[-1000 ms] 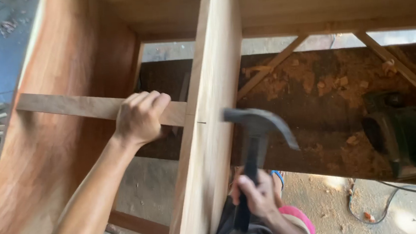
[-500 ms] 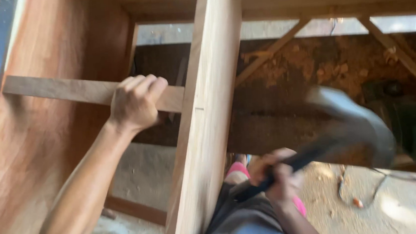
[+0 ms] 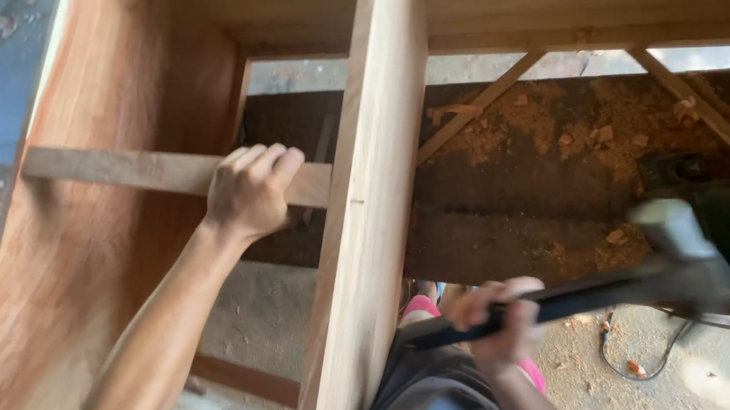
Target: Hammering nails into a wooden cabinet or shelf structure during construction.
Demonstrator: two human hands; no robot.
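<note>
A wooden cabinet frame (image 3: 125, 241) filled the view, its side panel on the left, its top edge running across the upper border. An upright board (image 3: 366, 214) stood in the middle of the frame, its long axis running from the top edge down toward the camera, its narrow face turned to the viewer; a small dark mark, maybe a nail, showed on that face level with the rail, too small to tell. A rail (image 3: 136, 169) lay crosswise from the left panel to the board's left face, roughly at right angles to it. The left hand (image 3: 249, 192) was clenched over the rail just beside the board, fingers curled over the rail's top edge. The right hand (image 3: 500, 318) sat to the right of the board and lower, wrapped around the dark handle of a hammer (image 3: 614, 285). The handle lay nearly level, pointing right, away from the board; the head (image 3: 676, 237) was blurred, well apart from the board's right face. So the joint lay left and up from the hammer head, the right hand being nearer the board than the head was. Behind, diagonal braces (image 3: 479, 105) crossed dark ground strewn with sawdust (image 3: 585, 127). A green power tool (image 3: 721, 203) sat at the right edge, its cord (image 3: 646, 356) trailing over the floor.
</note>
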